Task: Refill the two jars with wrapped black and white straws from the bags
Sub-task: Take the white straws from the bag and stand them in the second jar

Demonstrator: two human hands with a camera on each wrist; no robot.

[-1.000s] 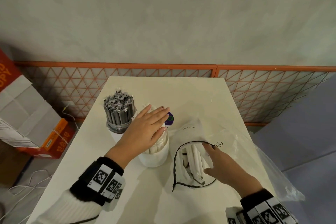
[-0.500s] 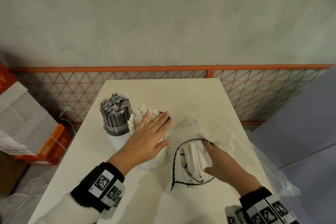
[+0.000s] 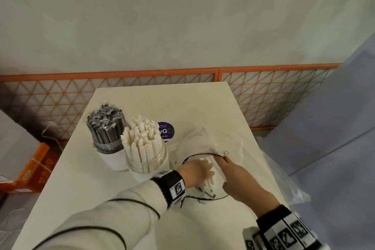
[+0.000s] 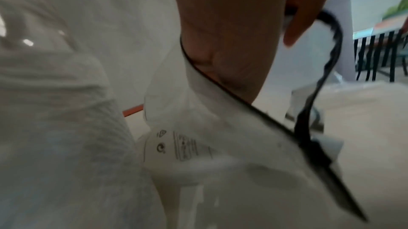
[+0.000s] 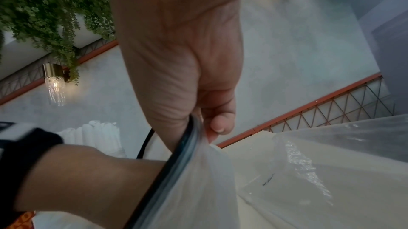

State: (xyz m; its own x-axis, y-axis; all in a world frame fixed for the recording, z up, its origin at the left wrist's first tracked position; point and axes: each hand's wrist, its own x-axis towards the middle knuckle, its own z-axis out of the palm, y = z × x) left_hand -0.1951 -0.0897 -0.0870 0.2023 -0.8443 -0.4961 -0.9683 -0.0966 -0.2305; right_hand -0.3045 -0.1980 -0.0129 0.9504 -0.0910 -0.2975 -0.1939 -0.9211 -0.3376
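Observation:
Two jars stand at the table's left: one packed with black wrapped straws [image 3: 105, 128], one with white wrapped straws [image 3: 143, 144]. To their right lies a clear bag with a black rim [image 3: 229, 144] [image 5: 198, 180] holding white straws [image 3: 207, 183]. My left hand [image 3: 199, 170] reaches through the bag's mouth onto those straws. Its fingers are blurred behind the plastic, so its grip is unclear. My right hand [image 3: 225, 159] [image 5: 198, 122] pinches the bag's rim between thumb and fingers and holds the mouth up. The left wrist view shows only blurred bag plastic [image 4: 176, 145].
A round purple sticker [image 3: 166, 130] lies behind the white jar. A second clear bag [image 3: 284, 178] hangs over the table's right edge. An orange lattice fence [image 3: 142, 79] runs behind the white table [image 3: 182, 103]. Cardboard boxes [image 3: 30, 164] sit on the floor at the left.
My left hand left the top of the white straw jar and moved right, into the bag's mouth. My right hand has kept hold of the rim.

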